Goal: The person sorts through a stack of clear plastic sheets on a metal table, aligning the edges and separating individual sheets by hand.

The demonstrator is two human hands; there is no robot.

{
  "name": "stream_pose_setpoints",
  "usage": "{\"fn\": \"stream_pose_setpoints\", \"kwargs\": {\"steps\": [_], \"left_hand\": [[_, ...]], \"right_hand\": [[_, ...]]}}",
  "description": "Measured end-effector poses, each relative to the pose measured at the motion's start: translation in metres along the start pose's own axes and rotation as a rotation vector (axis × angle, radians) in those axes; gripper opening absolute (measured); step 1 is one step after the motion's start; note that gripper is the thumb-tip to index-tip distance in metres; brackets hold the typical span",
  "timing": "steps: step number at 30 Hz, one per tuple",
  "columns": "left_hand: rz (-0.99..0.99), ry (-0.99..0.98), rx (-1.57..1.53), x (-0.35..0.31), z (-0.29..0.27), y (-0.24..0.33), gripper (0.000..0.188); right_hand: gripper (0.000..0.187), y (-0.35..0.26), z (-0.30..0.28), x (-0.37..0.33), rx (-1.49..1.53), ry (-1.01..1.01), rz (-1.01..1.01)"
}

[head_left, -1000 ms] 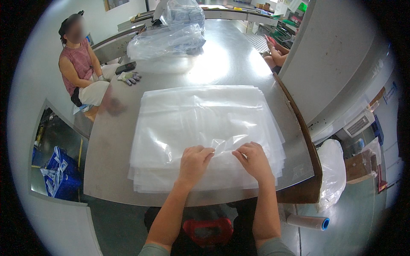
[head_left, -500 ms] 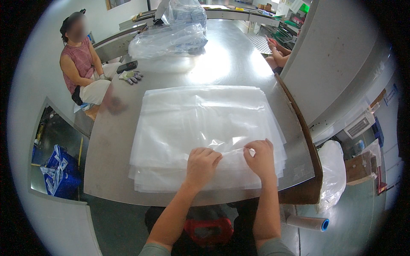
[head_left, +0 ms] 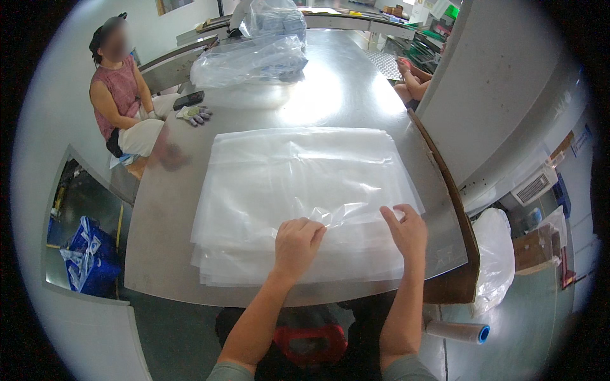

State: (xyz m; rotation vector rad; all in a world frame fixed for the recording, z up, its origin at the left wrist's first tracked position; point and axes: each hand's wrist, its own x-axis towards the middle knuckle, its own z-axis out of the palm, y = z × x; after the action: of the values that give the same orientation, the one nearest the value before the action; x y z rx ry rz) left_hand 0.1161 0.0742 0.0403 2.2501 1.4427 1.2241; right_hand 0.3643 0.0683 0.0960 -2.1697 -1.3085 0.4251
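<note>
A stack of clear plastic bags [head_left: 273, 184] lies flat on the metal table in front of me, its near edges slightly uneven. My left hand [head_left: 297, 247] is closed, pinching the edge of the top plastic bag near the middle of the stack's front part. Small creases run through the film just beyond those fingertips. My right hand [head_left: 406, 233] is over the right side of the stack, thumb and fingers apart, with nothing held. Whether its fingertips touch the film, I cannot tell.
On the metal table [head_left: 159, 235] lie gloves [head_left: 194, 114], a dark phone [head_left: 189, 100] and a large bagged bundle [head_left: 254, 60]. A person [head_left: 117, 89] sits at the left; another person's arms [head_left: 416, 82] show far right. Cardboard [head_left: 454, 203] lines the right edge. A blue bin [head_left: 92, 257] stands lower left.
My right hand has let go of the bag edge and moved right, its fingers opening. My left hand keeps its pinch, shifted very slightly left.
</note>
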Motion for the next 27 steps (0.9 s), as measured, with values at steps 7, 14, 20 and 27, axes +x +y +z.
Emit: {"fn": "stream_pose_setpoints", "kwargs": {"steps": [7,14,20,27], "left_hand": [[0.011,-0.01,0.002,0.0,0.003,0.001,0.015],[0.008,-0.017,0.012,0.0,0.004,0.001,0.013],[0.002,-0.011,-0.007,0.0,0.004,0.0,0.013],[-0.023,-0.051,-0.016,-0.001,0.004,-0.002,0.017]], "right_hand": [[0.052,0.012,0.025,0.002,0.415,-0.06,-0.074],[0.036,0.005,0.026,0.003,0.809,-0.042,0.034],[0.027,0.008,0.026,0.004,0.938,-0.034,-0.012],[0.024,0.002,0.023,0.001,0.932,-0.046,-0.019]]}}
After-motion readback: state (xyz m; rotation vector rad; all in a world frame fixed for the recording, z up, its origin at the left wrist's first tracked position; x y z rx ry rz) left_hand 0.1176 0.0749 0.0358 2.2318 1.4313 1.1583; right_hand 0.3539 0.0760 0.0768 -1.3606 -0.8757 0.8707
